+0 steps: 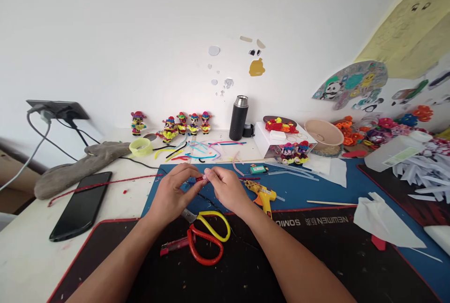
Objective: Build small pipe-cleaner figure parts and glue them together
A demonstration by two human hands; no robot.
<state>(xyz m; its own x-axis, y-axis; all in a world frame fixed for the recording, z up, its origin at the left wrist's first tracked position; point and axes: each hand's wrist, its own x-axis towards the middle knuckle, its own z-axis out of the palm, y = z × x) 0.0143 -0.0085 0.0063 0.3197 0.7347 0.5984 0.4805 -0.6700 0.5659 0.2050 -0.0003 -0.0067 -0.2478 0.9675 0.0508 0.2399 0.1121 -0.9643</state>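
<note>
Above the dark mat, my left hand (174,185) and my right hand (227,188) meet at the fingertips. Both are closed in a pinch on a small red fuzzy piece (199,178), seemingly pipe cleaner, mostly hidden by the fingers. A long red pipe cleaner (105,184) stretches left from behind my left hand, crossing a black phone (82,204); whether it joins the held piece I cannot tell. Below the hands lie scissors (207,242) with one yellow and one red handle, beside a red box cutter (176,245). A yellow glue gun (262,196) rests right of my right hand.
Small pipe-cleaner figures (168,129) stand along the wall, with loose colored pipe cleaners (202,150) before them. Behind are a black thermos (239,117) and a white box (262,141). Yellow tape (140,147) sits left; crumpled tissue (385,221) and paper strips (425,171) lie right.
</note>
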